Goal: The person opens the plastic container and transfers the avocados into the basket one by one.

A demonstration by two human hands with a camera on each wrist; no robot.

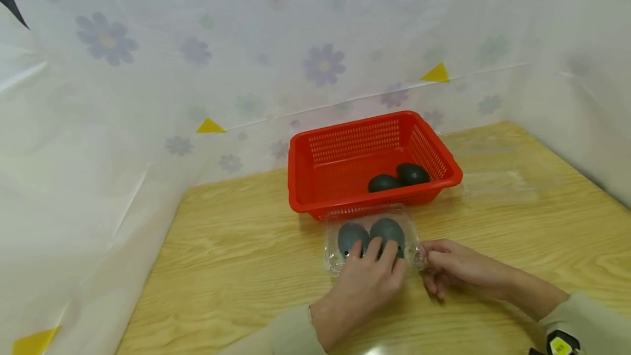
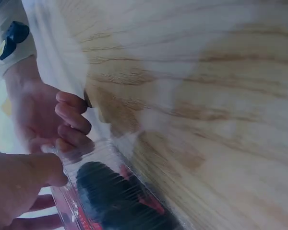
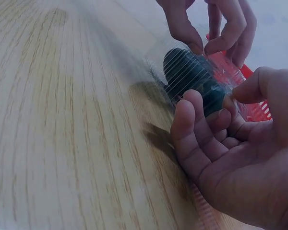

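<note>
A clear plastic clamshell box [image 1: 331, 245] sits on the table just in front of the red basket. Inside it lie two dark green avocados [image 1: 388, 233], side by side. My left hand [image 1: 367, 281] reaches over the box's near side, its fingers bent across the lid and its thumb at the front edge in the left wrist view. At the right edge of the box, my right hand [image 1: 458, 267] pinches the plastic between thumb and index finger. Its other fingers curl loosely below, as the right wrist view shows. Ribbed plastic side walls partly blur the avocados [image 3: 187, 72] there.
The red basket [image 1: 315, 204] stands behind the box, with two more dark avocados [image 1: 413, 174] in its right part. Clear plastic packaging [image 1: 500, 185] lies on the wooden table [image 1: 236, 256] to the right of the basket. A flower-patterned sheet [image 1: 256, 70] hangs around the table.
</note>
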